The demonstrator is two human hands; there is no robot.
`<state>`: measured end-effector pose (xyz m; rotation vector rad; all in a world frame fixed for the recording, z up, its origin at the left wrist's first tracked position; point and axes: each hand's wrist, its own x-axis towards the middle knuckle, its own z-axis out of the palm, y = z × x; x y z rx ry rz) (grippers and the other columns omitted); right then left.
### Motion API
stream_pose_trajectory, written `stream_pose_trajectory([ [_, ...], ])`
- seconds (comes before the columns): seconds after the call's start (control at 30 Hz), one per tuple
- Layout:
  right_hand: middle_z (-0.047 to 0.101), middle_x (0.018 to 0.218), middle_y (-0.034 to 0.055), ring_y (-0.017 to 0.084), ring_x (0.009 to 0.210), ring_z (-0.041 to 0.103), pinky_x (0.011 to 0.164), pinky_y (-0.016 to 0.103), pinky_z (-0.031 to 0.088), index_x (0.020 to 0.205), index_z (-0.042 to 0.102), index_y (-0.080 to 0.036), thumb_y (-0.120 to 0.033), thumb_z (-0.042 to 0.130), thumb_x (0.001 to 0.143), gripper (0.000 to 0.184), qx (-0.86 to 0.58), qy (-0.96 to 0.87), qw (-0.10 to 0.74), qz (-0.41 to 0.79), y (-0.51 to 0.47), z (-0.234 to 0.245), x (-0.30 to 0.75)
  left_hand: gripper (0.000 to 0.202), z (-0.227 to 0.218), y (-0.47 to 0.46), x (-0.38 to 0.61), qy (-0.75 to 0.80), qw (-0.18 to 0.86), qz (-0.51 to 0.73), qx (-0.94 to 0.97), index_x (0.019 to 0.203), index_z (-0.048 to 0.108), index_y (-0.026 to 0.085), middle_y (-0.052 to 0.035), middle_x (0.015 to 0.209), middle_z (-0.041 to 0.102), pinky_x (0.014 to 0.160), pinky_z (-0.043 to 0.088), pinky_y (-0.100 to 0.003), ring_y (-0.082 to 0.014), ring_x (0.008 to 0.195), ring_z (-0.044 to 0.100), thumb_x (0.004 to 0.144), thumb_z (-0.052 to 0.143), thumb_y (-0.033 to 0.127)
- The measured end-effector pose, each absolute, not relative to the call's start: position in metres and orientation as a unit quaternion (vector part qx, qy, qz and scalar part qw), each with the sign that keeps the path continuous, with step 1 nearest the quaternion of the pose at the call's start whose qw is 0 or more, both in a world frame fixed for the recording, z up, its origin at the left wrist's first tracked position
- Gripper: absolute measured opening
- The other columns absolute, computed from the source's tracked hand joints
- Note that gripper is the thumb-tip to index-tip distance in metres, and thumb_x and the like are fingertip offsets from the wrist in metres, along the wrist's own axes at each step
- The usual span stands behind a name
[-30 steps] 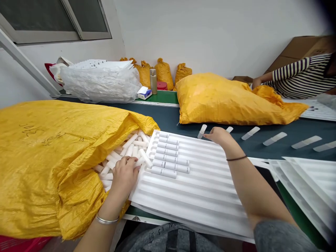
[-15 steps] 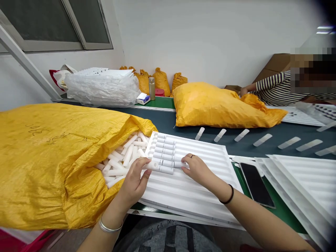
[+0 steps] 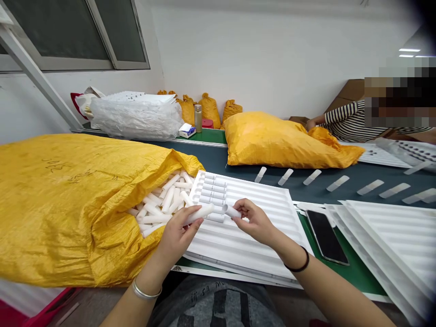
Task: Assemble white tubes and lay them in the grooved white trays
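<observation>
My left hand [image 3: 182, 229] pinches a white plastic tube [image 3: 201, 213], tilted up to the right above the tray. My right hand [image 3: 254, 221] grips a short pale grey cylinder [image 3: 232, 211] whose open round end faces the white tube. The two pieces are close together but apart. Below them lies a white grooved tray [image 3: 252, 247]. Several pale grey cylinders with small printing [image 3: 213, 188] rest in the grooves at its left side. Left of the tray, a yellow sack [image 3: 68, 200] gapes open, with many loose white tubes [image 3: 166, 200] in its mouth.
A dark belt [image 3: 245, 175] carries several spaced-out white tubes [image 3: 337, 183]. Another orange-yellow sack [image 3: 272, 141] lies on it. A phone [image 3: 327, 236] and stacked white trays [image 3: 391, 236] are at right. A person in a striped sleeve [image 3: 344, 113] sits opposite.
My right hand has lifted the grey cylinder from the tray and turned its open end toward the white tube. My left hand has moved slightly right with its tube. Belt tubes shifted slightly left in view.
</observation>
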<state>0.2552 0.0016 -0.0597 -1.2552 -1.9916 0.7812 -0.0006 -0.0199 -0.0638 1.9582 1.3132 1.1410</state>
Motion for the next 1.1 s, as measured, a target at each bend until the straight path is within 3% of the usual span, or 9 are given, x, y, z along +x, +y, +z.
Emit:
stream_pose_trajectory([
  [0.1,0.06,0.089,0.0035,0.014,0.071,0.059,0.062,0.027,0.051,0.109,0.053,-0.021,-0.028,0.054,0.09,0.02,-0.398,-0.721,0.411,0.391,-0.01,-0.044,0.253,0.03,-0.059,-0.021,0.006,0.435,0.258,0.42,0.754,0.119,0.059,0.023,-0.0074,0.107,0.065,0.074,0.052,-0.028,-0.0194,0.099,0.06,0.091,0.054,0.029],
  [0.3,0.065,0.108,0.0082,0.019,0.104,0.06,0.09,0.034,0.048,0.117,0.057,-0.023,-0.019,0.053,0.092,0.026,-0.325,-0.838,0.367,0.238,-0.018,-0.02,0.262,0.032,-0.044,-0.027,0.011,0.404,0.222,0.385,0.8,0.118,0.061,0.022,-0.0054,0.094,0.066,0.072,0.053,-0.027,-0.0175,0.087,0.062,0.087,0.06,0.03],
  [0.53,0.07,0.105,0.0074,0.018,0.093,0.065,0.08,0.03,0.051,0.117,0.059,-0.022,-0.028,0.054,0.093,0.026,-0.372,-0.819,0.353,0.258,-0.023,-0.023,0.258,0.03,-0.038,-0.033,0.017,0.366,0.143,0.397,0.829,0.117,0.059,0.017,-0.0069,0.093,0.066,0.079,0.051,-0.027,-0.017,0.088,0.061,0.088,0.06,0.022],
  [0.67,0.07,0.104,0.0069,0.018,0.09,0.065,0.077,0.028,0.052,0.116,0.059,-0.022,-0.03,0.055,0.092,0.026,-0.381,-0.801,0.356,0.292,-0.026,-0.021,0.256,0.041,-0.04,-0.033,0.02,0.334,0.1,0.389,0.853,0.128,0.052,0.019,-0.0073,0.094,0.064,0.08,0.051,-0.03,-0.0181,0.087,0.059,0.088,0.06,0.021],
  [0.8,0.069,0.101,0.0075,0.018,0.089,0.065,0.078,0.03,0.051,0.118,0.058,-0.022,-0.028,0.053,0.093,0.026,-0.358,-0.816,0.364,0.273,-0.034,-0.015,0.257,0.055,-0.042,-0.037,0.025,0.329,0.133,0.394,0.848,0.142,0.038,0.022,-0.0074,0.093,0.062,0.076,0.052,-0.03,-0.0184,0.085,0.059,0.09,0.056,0.024],
  [0.97,0.068,0.105,0.0094,0.02,0.096,0.064,0.083,0.03,0.05,0.117,0.059,-0.021,-0.028,0.057,0.091,0.027,-0.351,-0.871,0.272,0.211,-0.029,-0.027,0.252,0.061,-0.065,-0.039,0.032,0.352,0.18,0.355,0.847,0.148,0.026,0.027,-0.0072,0.095,0.064,0.076,0.055,-0.032,-0.0198,0.087,0.062,0.092,0.052,0.028],
  [1.03,0.068,0.098,0.0102,0.022,0.093,0.063,0.083,0.032,0.049,0.105,0.065,-0.02,-0.027,0.06,0.087,0.02,-0.401,-0.882,0.206,0.134,-0.006,-0.036,0.252,0.072,-0.079,-0.033,0.034,0.381,0.17,0.316,0.852,0.151,0.013,0.025,-0.0116,0.11,0.064,0.083,0.055,-0.037,-0.0236,0.099,0.062,0.092,0.053,0.031],
  [1.1,0.067,0.089,0.0102,0.023,0.088,0.061,0.082,0.034,0.047,0.094,0.067,-0.019,-0.024,0.06,0.084,0.013,-0.497,-0.849,0.164,0.069,0.031,-0.043,0.258,0.078,-0.09,-0.022,0.033,0.422,0.128,0.298,0.846,0.152,0.005,0.018,-0.0195,0.13,0.054,0.093,0.051,-0.045,-0.0298,0.118,0.054,0.091,0.051,0.034],
])
